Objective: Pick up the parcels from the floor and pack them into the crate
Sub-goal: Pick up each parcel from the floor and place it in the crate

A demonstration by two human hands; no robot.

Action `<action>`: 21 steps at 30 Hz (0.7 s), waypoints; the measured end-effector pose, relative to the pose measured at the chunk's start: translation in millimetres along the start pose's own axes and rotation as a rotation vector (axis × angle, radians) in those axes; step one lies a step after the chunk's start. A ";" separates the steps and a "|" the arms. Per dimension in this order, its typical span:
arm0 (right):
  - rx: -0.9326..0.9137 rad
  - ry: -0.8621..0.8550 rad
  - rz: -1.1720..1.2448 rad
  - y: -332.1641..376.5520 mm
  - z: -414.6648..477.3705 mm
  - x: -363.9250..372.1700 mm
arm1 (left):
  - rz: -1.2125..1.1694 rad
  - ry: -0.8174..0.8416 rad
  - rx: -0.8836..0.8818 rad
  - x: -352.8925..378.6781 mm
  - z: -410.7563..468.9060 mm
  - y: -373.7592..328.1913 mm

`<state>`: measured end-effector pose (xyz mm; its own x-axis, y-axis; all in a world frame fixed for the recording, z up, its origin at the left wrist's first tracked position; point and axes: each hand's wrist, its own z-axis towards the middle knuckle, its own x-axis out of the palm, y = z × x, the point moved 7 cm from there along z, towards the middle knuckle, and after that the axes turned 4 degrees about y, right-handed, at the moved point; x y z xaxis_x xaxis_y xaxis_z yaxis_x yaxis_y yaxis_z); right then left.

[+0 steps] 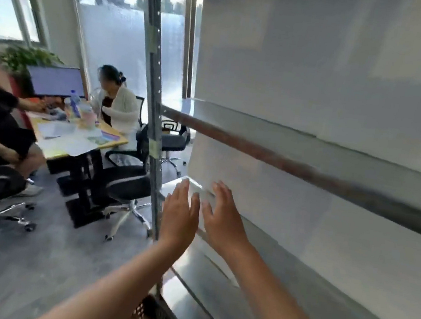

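Note:
Both my arms reach forward toward a metal shelf rack (309, 169). My left hand (179, 213) is held flat with straight fingers beside the rack's upright post (153, 114). My right hand (223, 214) is also flat, fingers straight, over the pale shelf surface (200, 190). Neither hand holds anything. Below my left forearm, at the frame's bottom, a dark mesh crate (157, 313) shows partly, with something pale inside. No parcel is plainly visible.
To the left stands a desk (78, 139) with a monitor, bottles and papers, and two people sit at it. Black office chairs (125, 188) on castors stand on the grey floor (29, 269). A white wall lies behind the rack.

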<state>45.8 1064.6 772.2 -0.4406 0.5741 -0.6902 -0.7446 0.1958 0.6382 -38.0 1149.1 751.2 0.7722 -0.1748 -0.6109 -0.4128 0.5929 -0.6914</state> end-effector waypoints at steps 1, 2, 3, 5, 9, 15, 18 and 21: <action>-0.015 -0.056 -0.027 12.8 4.5 -19.7 | 0.010 -0.002 0.059 -8.7 6.8 -18.0; -0.027 -0.101 -0.054 24.6 8.0 -36.9 | 0.016 0.001 0.114 -16.7 13.4 -32.6; -0.033 -0.138 -0.085 35.2 10.1 -51.7 | 0.023 0.002 0.166 -25.1 19.2 -45.8; -0.015 -0.191 -0.136 50.1 11.0 -73.2 | 0.033 0.002 0.263 -43.5 26.2 -67.0; 0.070 -0.265 -0.179 69.3 -1.3 -97.2 | 0.065 0.003 0.447 -73.3 29.1 -102.7; 0.231 -0.435 -0.307 74.4 -73.2 -149.4 | -0.003 0.137 0.657 -61.4 -6.2 -170.6; 0.370 -0.539 -0.414 60.5 -134.5 -187.7 | -0.040 0.264 0.786 -39.0 -56.5 -213.0; 0.518 -0.598 -0.514 49.9 -206.7 -229.2 | -0.085 0.354 0.921 -25.8 -118.4 -256.6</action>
<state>6.0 778.4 891.7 0.3172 0.6034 -0.7316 -0.3970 0.7851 0.4753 -9.2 908.4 898.7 0.5306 -0.3811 -0.7571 0.2905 0.9209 -0.2599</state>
